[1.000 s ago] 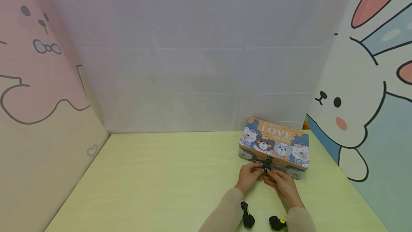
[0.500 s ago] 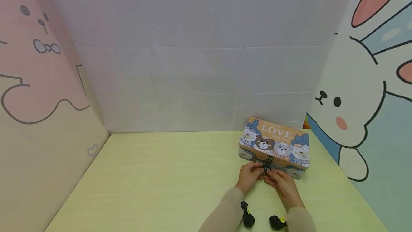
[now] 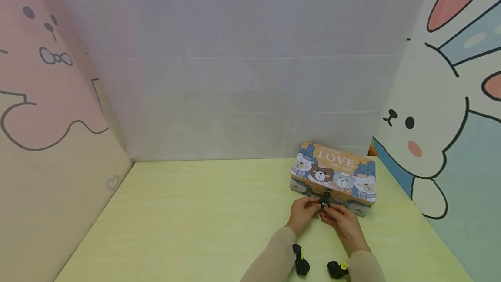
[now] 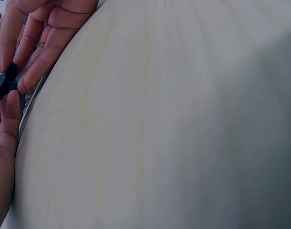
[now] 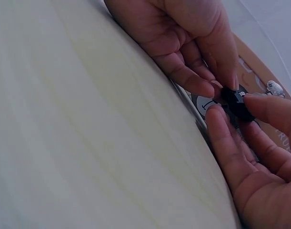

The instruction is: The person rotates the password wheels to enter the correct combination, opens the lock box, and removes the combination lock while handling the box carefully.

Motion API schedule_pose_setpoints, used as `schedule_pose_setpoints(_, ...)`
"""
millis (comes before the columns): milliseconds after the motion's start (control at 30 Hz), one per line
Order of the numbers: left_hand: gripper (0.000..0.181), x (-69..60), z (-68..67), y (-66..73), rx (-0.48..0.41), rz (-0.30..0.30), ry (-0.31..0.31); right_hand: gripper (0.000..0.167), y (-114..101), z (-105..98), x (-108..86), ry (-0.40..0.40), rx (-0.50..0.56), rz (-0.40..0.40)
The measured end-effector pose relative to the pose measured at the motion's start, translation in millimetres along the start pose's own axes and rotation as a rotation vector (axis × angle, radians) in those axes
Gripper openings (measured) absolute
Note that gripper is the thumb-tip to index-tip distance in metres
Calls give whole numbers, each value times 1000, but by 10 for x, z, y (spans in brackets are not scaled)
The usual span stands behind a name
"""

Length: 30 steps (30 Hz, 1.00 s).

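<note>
- Evidently the small black object (image 5: 238, 104) is the thing in hand: it sits at the near side of the box (image 3: 339, 166), just below the metal clasp (image 3: 328, 192), at the right of the table (image 3: 188, 216). Whether it is fastened to the clasp cannot be told.
- The left hand (image 3: 303, 214) comes from the near left with fingers bent, its thumb and fingertips pinching the left end of the object.
- The right hand (image 3: 345, 224) comes from the near right in a matching pinch, thumb on the object and fingers gathered beneath, with little gap left between them.
- To judge by its look, the object is light, stiff and compact, hard to crush but small enough to turn or slip between fingertips; holding it by both ends, as here, seems the steadiest grip. The pale marks on its face are too small to read.
- The box lies with its lid down, its near side slanting nearer toward the right. It is probably thin, rigid and smooth, so a tug on the object might slide it; if it had to be moved, its two short sides would be the likeliest hold.
- At the far side, a white sheet (image 3: 235, 77) hangs behind the table.
</note>
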<state>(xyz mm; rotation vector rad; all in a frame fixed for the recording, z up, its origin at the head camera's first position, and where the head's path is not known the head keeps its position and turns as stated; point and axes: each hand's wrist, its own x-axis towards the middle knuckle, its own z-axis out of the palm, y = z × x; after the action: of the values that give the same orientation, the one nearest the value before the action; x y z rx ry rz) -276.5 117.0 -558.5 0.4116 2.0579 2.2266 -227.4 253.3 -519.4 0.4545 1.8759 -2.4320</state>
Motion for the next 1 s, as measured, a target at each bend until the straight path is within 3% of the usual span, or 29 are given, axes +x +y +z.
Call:
schedule_pose_setpoints(233,19,-4,0,14,5,2,2,45,5,1,13,-19,-6,0)
schedule_pose_setpoints(600,18,-16,8,32,12,7,1,24,22,-4,7,1,-5,-5)
schedule_pose_setpoints(1000,18,-9,-4,20,-6,-2,4,18,9,-4,10,-8,-1,-2)
